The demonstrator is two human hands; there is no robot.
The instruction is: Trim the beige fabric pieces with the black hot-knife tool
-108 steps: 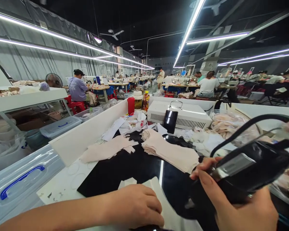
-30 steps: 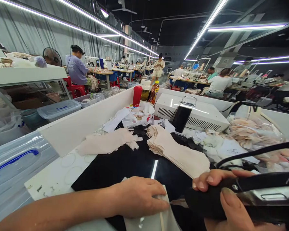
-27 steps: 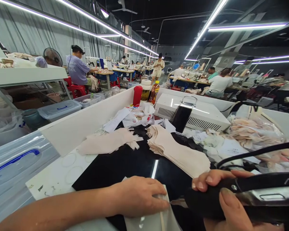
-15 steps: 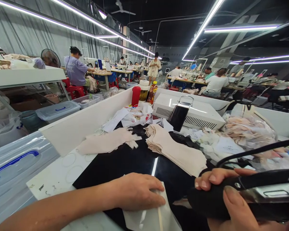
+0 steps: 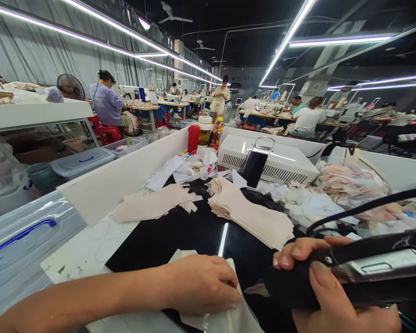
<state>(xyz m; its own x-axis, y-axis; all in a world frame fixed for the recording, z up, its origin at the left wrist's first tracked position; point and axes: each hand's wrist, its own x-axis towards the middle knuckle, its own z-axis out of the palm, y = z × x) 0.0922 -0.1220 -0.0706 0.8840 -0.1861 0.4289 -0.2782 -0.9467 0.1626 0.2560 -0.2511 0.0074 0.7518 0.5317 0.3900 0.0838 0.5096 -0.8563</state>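
My left hand [image 5: 199, 286] lies palm down, fingers curled, pressing a pale fabric piece [image 5: 225, 319] onto the glossy black work surface [image 5: 190, 236]. My right hand [image 5: 327, 296] is wrapped round the black handle of a corded hand tool [image 5: 364, 273], whose dark tip points left toward the fabric edge. The tool's black cord [image 5: 364, 210] loops up to the right. Beyond my hands lies a stack of beige fabric pieces [image 5: 249, 215], with a looser beige piece [image 5: 149, 208] to its left.
A white machine box [image 5: 280, 162] with a phone [image 5: 254, 163] leaning on it stands at the back, beside a red cup [image 5: 193, 138] and bottles. Bagged beige fabric [image 5: 350, 182] lies right. Clear lidded bins [image 5: 24, 231] sit left. Other people work at distant tables.
Over the last second my view drifted slightly; my left hand shifted a little on the pale fabric. My right hand keeps its grip on the tool, now a bit higher.
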